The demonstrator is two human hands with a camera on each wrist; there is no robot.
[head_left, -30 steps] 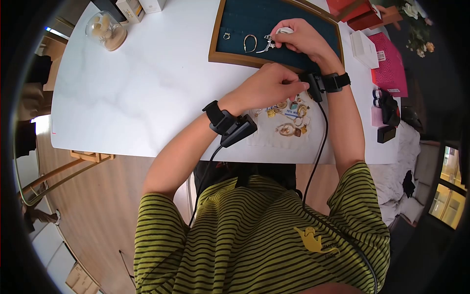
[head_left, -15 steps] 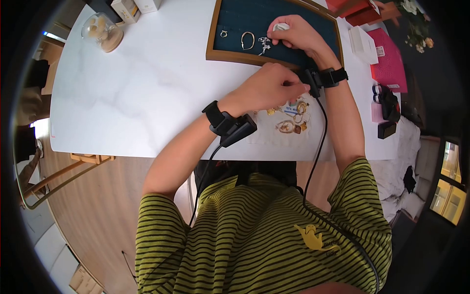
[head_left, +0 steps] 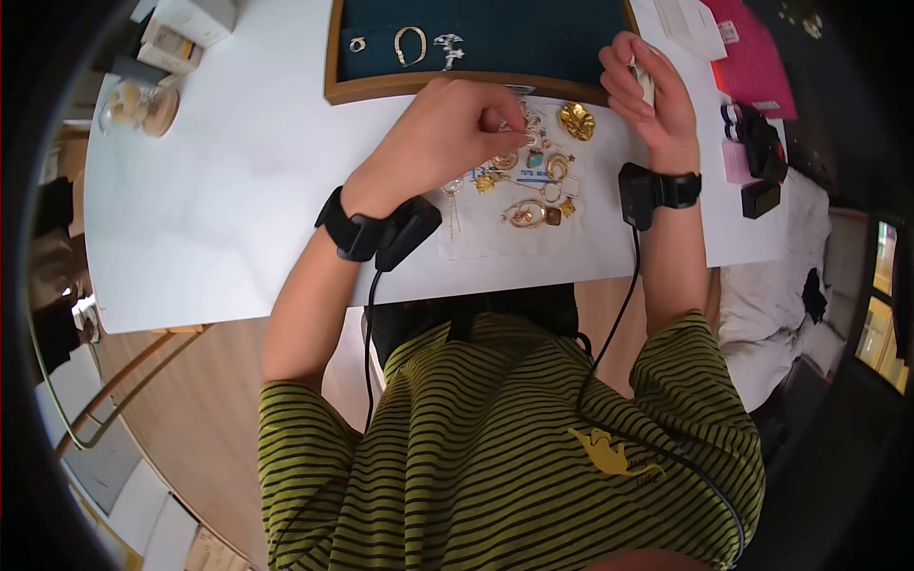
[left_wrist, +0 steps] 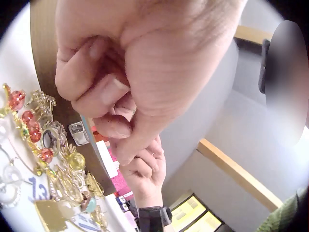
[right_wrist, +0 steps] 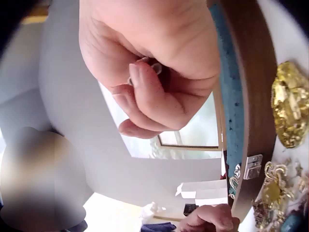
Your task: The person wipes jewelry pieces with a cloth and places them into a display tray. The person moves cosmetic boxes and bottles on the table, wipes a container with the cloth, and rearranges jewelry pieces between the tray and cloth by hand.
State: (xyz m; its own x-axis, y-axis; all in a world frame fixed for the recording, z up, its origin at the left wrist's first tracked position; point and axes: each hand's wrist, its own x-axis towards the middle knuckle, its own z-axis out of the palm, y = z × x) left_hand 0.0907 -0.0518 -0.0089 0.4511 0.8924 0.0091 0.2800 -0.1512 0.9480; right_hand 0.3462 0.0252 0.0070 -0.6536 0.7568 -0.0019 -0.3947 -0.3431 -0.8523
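My left hand (head_left: pixel 438 138) hovers beside the jewellery pile (head_left: pixel 535 160), its fingers curled and thumb against index finger; the left wrist view shows nothing between the fingertips. Raised right of the pile, my right hand (head_left: pixel 652 95) curls round a small white object (head_left: pixel 645 84), mostly hidden by the fingers. A wooden-framed tray (head_left: pixel 381 90) with dark teal lining holds a ring (head_left: pixel 357 44), a bracelet (head_left: pixel 409 46) and a silver branching piece (head_left: pixel 449 49). A large gold piece (head_left: pixel 577 122) lies just below the tray's frame, also seen as shiny gold (right_wrist: pixel 290 104) in the right wrist view.
Small boxes (head_left: pixel 171 46) and a glass dome (head_left: pixel 138 108) stand at the table's left back. Along the right lie a white box (head_left: pixel 687 27), a pink bag (head_left: pixel 752 62) and dark small items (head_left: pixel 760 143). Cables hang from both wrist cameras.
My right hand has let go of the silver piece, which lies on the tray, and moved off the tray to the right. The head view has shifted, uncovering the gold piece.
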